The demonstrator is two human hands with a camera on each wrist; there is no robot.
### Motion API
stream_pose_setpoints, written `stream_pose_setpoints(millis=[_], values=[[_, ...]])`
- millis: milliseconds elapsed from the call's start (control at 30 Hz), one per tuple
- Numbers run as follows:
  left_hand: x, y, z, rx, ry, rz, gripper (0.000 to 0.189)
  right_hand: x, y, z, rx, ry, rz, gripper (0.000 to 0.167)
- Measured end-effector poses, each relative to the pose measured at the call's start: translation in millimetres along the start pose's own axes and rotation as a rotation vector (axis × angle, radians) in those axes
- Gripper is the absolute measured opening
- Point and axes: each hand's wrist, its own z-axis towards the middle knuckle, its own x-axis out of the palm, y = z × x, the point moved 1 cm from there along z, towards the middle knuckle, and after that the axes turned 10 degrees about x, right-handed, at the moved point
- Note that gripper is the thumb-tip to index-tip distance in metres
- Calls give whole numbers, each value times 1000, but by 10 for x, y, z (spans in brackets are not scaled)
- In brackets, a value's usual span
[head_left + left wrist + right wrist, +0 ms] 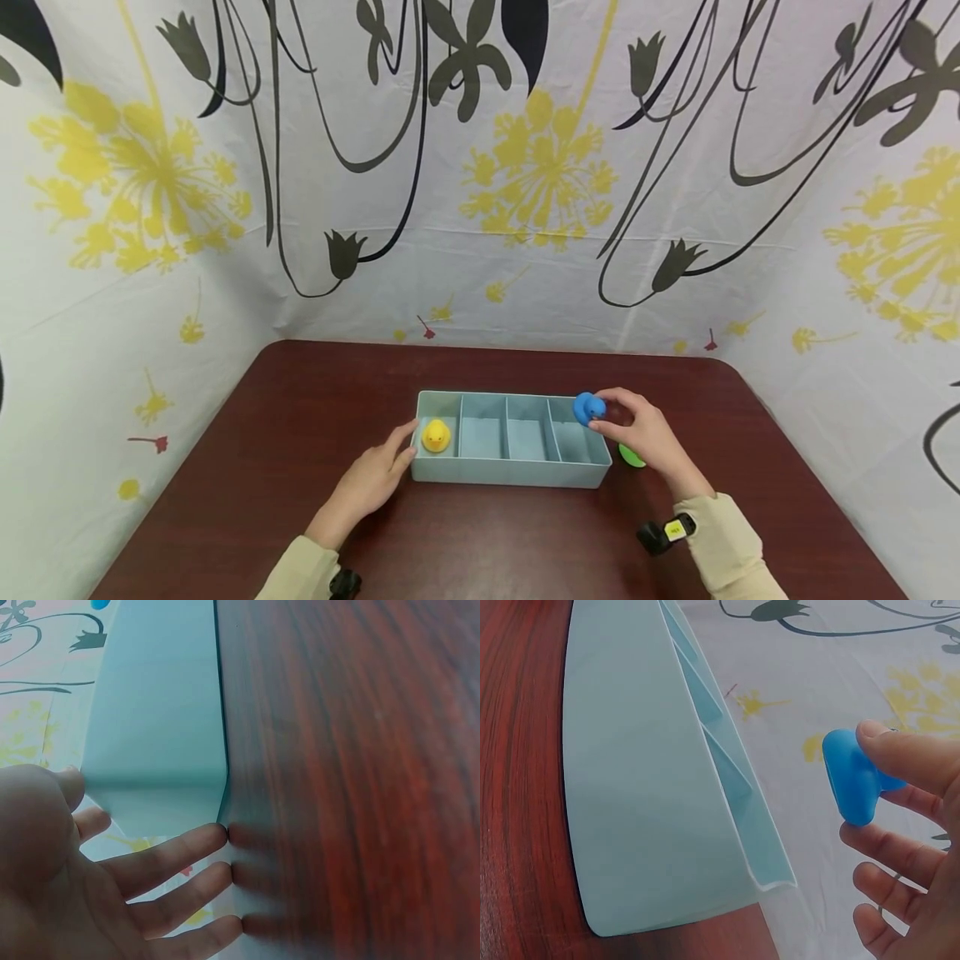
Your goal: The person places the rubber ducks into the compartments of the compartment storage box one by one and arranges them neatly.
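Observation:
A blue rubber duck [587, 408] is pinched between the thumb and fingers of my right hand [640, 427], above the right end of a pale blue-green divided box [510, 472]. In the right wrist view the blue duck [853, 776] hangs apart from the box wall [652, 787]. A yellow rubber duck [436, 436] sits in the leftmost compartment. My left hand [372, 473] rests at the box's left end, fingers fairly straight, touching its edge. The left wrist view shows that hand [97, 877] around the box corner [165, 799].
A bright green object [632, 456], partly hidden by my right hand, lies just right of the box. The dark red-brown table [510, 542] ends at a patterned cloth wall [525, 283] behind, with cloth on both sides too.

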Motion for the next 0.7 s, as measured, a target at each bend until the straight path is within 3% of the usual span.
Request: stream_pose_setpoints(millis=[700], values=[[-6,8,4,-15,26,4,54,136,189,81,-57,-20,-86,38]])
